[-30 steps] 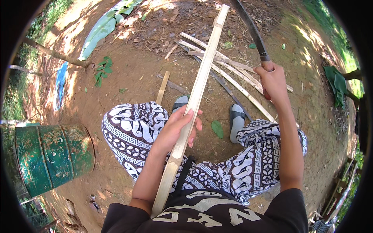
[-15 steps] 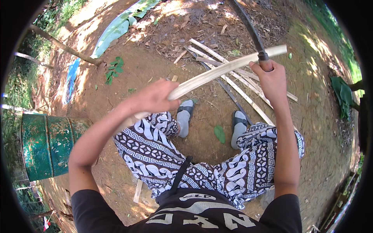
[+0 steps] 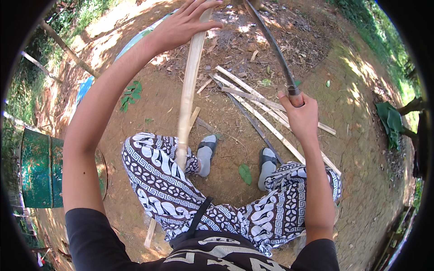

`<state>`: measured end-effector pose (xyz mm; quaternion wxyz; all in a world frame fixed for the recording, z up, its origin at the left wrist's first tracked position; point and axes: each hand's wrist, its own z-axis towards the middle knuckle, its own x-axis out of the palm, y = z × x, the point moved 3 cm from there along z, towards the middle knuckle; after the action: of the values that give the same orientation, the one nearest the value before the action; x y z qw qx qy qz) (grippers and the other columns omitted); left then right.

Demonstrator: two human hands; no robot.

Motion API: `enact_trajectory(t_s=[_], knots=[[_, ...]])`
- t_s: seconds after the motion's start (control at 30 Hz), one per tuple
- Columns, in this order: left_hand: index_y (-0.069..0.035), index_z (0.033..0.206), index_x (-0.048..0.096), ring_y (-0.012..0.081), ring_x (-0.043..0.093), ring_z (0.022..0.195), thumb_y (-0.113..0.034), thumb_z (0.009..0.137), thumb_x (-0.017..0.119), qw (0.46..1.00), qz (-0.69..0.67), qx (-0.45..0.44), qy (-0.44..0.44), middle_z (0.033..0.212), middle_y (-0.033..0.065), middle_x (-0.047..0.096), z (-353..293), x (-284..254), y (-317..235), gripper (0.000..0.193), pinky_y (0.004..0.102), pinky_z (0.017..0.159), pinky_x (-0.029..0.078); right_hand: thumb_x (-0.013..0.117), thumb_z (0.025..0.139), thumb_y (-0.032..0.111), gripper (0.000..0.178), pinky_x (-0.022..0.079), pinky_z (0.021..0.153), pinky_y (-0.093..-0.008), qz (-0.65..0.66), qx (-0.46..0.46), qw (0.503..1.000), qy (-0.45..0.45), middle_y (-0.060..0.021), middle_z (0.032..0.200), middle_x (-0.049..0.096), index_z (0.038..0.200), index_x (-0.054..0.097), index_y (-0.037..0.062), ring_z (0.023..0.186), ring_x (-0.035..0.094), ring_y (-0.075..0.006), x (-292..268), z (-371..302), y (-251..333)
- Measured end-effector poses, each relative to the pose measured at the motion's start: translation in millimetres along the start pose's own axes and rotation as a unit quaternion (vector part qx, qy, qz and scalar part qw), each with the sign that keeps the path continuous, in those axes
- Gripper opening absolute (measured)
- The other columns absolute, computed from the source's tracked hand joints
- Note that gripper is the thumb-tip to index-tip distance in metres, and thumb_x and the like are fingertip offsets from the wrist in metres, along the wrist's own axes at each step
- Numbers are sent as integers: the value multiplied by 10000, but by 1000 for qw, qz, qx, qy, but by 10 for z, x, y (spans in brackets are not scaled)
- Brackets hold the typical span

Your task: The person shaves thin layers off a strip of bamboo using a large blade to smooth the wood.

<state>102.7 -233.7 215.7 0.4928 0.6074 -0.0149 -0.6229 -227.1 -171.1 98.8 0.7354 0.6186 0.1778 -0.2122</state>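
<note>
My right hand (image 3: 302, 113) is closed around the wooden handle of a machete (image 3: 272, 39), its long dark blade rising toward the top edge. At the upper left, my left hand (image 3: 192, 22) has its fingers spread and thumb stretched out across the upper part of a pale wooden strip (image 3: 192, 72). That strip runs down to my left knee, where its lower end is blurred. Several thinner wooden strips (image 3: 266, 118) lie crossed on the ground near my right hand, beside a dark narrow strip (image 3: 248, 116).
A rusty green drum (image 3: 43, 167) stands at the left. My feet in dark sandals (image 3: 207, 147) are on the dirt ground. A short wood piece (image 3: 193, 119) lies by the left foot, a green leaf (image 3: 245, 174) between the feet, and a leafy sprig (image 3: 131, 95) farther left.
My left hand has gone up and away, its fingers spreading from a grip. The pale strip has swung from slanting across to nearly upright. The machete has shifted slightly left and down.
</note>
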Motion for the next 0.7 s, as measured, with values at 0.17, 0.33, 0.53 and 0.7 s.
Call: enact_trajectory(t_s=[0.17,0.33,0.53,0.7], knots=[[-251,1489,423,476,53,1495,46,807,616,983,-165,66,-43,1625,167,132,532,-44,-194,768,521,1225,209,765,889,281,299,306,386,-221,197,73,977,43,53,546,477,806,623,32,414,420,-35,87,-11,-101],[-381,1483,388,265,94,1522,50,820,640,983,-154,21,-95,1623,-37,188,907,158,-680,829,417,1170,416,777,881,228,350,320,404,-227,361,104,922,88,56,556,489,1076,677,-44,426,419,-26,309,-165,38],[-345,1535,309,284,155,1514,-47,893,606,957,-246,52,-145,1652,-1,141,1352,243,-1088,767,436,1207,342,798,863,239,444,347,410,-232,374,88,921,59,39,562,507,1128,638,-78,426,436,-38,468,-141,-58],[-90,1556,240,343,185,1504,-90,930,576,926,-291,-38,-238,1631,193,124,1420,302,-1297,710,434,1231,255,813,829,176,280,356,408,-238,423,99,899,49,32,561,501,872,589,14,419,433,-58,501,-117,-128]])
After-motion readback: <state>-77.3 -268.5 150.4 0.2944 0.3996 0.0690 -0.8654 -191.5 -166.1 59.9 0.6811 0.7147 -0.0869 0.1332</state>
